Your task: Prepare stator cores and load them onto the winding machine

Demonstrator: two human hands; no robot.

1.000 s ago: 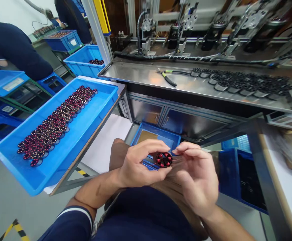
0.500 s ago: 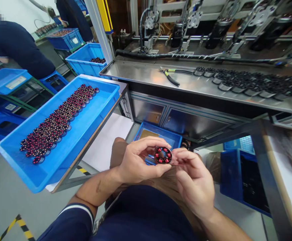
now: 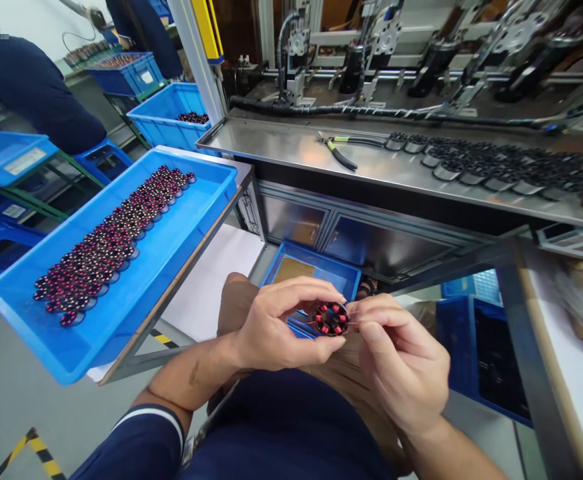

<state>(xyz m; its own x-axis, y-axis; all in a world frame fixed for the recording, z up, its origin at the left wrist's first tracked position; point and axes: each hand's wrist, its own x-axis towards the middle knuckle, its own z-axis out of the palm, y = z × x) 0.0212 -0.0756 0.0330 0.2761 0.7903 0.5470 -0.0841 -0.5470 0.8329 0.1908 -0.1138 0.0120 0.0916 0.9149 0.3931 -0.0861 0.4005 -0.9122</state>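
Note:
A round black ring with red wire coils inside (image 3: 330, 319) sits between the thumb and fingers of my left hand (image 3: 284, 323), its open face toward me. At its right side my right hand (image 3: 404, 357) pinches thin reddish wires that come out of the ring. To the left, many similar coiled rings (image 3: 116, 233) stand in slanting rows in a blue tray (image 3: 186, 230). Black rings without visible red coils (image 3: 501, 163) are grouped on the right part of the metal ledge (image 3: 281, 143). Pliers with yellow-black handles (image 3: 341, 152) lie left of them.
Machine fixtures (image 3: 386, 40) rise behind the ledge. Below my hands is a blue bin (image 3: 344, 277); another dark-filled blue bin (image 3: 456, 347) stands lower right. A slanted metal table leg (image 3: 541, 347) is at right. A person in dark blue (image 3: 31, 93) sits at upper left.
Both hands and the ring have shifted slightly right. My right hand has turned, and its thumb and fingers now pinch the wires closer together beside the ring.

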